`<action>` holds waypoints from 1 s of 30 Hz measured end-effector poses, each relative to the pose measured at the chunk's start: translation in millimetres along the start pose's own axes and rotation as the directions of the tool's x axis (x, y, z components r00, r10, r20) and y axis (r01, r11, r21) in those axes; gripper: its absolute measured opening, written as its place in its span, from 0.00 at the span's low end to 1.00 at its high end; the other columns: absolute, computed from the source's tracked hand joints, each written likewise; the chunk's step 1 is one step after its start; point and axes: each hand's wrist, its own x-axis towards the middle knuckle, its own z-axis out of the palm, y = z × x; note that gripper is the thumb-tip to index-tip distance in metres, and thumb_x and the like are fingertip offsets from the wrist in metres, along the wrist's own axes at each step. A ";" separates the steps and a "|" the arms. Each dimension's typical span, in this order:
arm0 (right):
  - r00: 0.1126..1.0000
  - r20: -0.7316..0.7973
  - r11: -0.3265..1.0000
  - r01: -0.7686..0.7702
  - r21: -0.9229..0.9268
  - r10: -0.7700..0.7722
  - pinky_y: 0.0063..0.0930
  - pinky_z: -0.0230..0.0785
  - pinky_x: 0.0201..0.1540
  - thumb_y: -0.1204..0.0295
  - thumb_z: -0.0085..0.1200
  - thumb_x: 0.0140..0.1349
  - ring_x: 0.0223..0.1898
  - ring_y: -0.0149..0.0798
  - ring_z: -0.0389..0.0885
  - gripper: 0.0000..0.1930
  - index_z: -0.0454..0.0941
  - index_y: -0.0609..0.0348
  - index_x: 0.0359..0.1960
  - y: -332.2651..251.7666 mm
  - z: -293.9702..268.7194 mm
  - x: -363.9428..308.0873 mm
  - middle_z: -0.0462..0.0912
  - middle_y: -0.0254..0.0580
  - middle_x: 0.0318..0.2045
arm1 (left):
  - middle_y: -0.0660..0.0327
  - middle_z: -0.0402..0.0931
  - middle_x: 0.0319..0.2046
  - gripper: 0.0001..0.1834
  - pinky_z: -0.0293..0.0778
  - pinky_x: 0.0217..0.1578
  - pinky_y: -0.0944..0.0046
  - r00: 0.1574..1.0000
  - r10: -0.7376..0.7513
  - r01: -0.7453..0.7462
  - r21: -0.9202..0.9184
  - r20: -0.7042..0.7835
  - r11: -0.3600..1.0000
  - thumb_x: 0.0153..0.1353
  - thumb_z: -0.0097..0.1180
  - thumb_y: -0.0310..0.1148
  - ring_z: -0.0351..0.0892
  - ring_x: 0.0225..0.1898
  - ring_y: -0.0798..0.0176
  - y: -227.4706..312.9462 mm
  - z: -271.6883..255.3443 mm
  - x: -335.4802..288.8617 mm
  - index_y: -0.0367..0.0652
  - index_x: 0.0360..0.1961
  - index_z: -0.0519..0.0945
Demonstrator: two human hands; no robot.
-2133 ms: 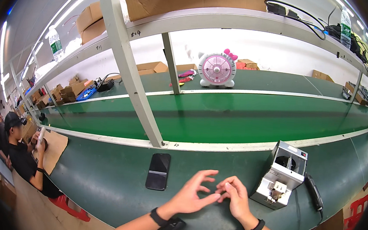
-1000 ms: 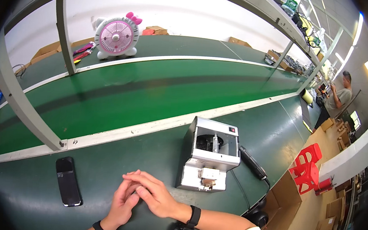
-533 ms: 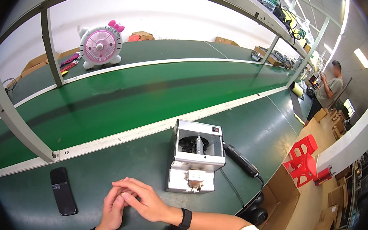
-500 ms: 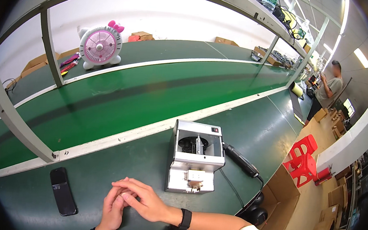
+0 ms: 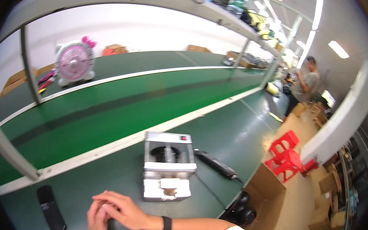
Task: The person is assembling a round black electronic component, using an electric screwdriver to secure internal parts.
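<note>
My right hand (image 5: 126,212) lies over my left hand (image 5: 98,218), and the two are folded together above the near bench edge. Their fingers are closed against each other, with no object showing between them; the palms are hidden. Just beyond, to the right, stands a silver screw feeder (image 5: 169,170) with a window on top and a red switch. An electric screwdriver (image 5: 217,164), black with a cord, rests to the feeder's right. Left of my hands lies a black phone (image 5: 51,210). Neither hand touches these things.
A pink and white fan (image 5: 74,63) stands on the far bench, beyond a green conveyor belt (image 5: 120,105). A metal post (image 5: 7,140) rises at left. At right are an open cardboard box (image 5: 269,186), red stools (image 5: 285,157) and a person (image 5: 307,83) standing farther off.
The whole view has swung, so the bench and its things sit farther left and mostly lower in the picture, slightly blurred. My hands stay folded together.
</note>
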 end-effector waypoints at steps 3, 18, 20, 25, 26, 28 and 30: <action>0.998 -0.030 0.998 0.061 0.000 -0.061 0.32 0.69 0.52 0.70 0.46 0.70 0.47 0.45 0.77 0.16 0.73 0.63 0.55 6.1 6.4 2.5 0.76 0.48 0.46 | 0.48 0.74 0.53 0.12 0.75 0.44 0.63 0.998 0.007 0.011 0.314 -0.056 0.949 0.68 0.51 0.31 0.78 0.51 0.56 25.3 5.7 -2.5 0.39 0.48 0.79; 0.981 -0.097 0.985 0.170 0.006 -0.169 0.33 0.77 0.43 0.58 0.46 0.73 0.40 0.39 0.84 0.18 0.77 0.63 0.46 -10.4 7.6 4.6 0.83 0.42 0.36 | 0.54 0.70 0.58 0.28 0.74 0.53 0.65 0.993 -0.108 0.101 0.132 0.051 0.986 0.76 0.39 0.41 0.74 0.56 0.60 13.8 -6.0 -2.8 0.36 0.71 0.55; 0.987 -0.091 0.991 0.133 -0.015 -0.134 0.33 0.77 0.43 0.58 0.47 0.73 0.40 0.40 0.83 0.18 0.77 0.62 0.47 -4.2 9.8 4.6 0.83 0.43 0.37 | 0.54 0.74 0.51 0.25 0.76 0.48 0.67 0.992 -0.123 0.125 0.098 -0.031 0.987 0.75 0.41 0.44 0.77 0.51 0.61 13.4 -0.2 1.9 0.35 0.63 0.65; 0.963 -0.082 0.952 0.236 -0.193 -0.256 0.34 0.77 0.44 0.61 0.47 0.72 0.41 0.42 0.83 0.16 0.78 0.61 0.48 -5.9 8.1 6.3 0.81 0.46 0.38 | 0.54 0.77 0.48 0.24 0.76 0.46 0.67 0.991 -0.102 0.112 0.119 -0.082 0.987 0.74 0.43 0.45 0.79 0.47 0.60 10.4 2.2 3.2 0.34 0.57 0.73; 0.991 -0.092 0.992 0.092 -0.090 -0.100 0.35 0.76 0.45 0.63 0.48 0.72 0.42 0.43 0.82 0.15 0.78 0.61 0.48 -9.7 8.6 2.6 0.80 0.47 0.38 | 0.54 0.76 0.49 0.24 0.75 0.46 0.67 0.994 -0.086 0.095 0.139 -0.073 0.986 0.74 0.43 0.44 0.78 0.48 0.59 8.7 1.7 3.3 0.34 0.58 0.72; 0.996 -0.091 0.997 -0.003 -0.081 -0.004 0.35 0.74 0.46 0.66 0.48 0.70 0.43 0.47 0.81 0.13 0.78 0.61 0.48 -12.7 8.3 -0.2 0.80 0.49 0.39 | 0.54 0.75 0.50 0.23 0.75 0.48 0.66 0.997 -0.053 0.061 0.178 -0.050 0.982 0.73 0.44 0.42 0.77 0.50 0.58 5.6 0.1 -0.7 0.34 0.59 0.71; 0.995 -0.088 0.996 0.031 -0.084 -0.039 0.35 0.74 0.46 0.67 0.48 0.70 0.43 0.47 0.81 0.13 0.79 0.61 0.48 -14.2 6.9 0.3 0.80 0.49 0.40 | 0.54 0.74 0.52 0.23 0.74 0.50 0.65 0.999 -0.023 0.028 0.215 -0.024 0.976 0.73 0.44 0.40 0.76 0.52 0.56 3.7 -1.2 -0.4 0.34 0.61 0.70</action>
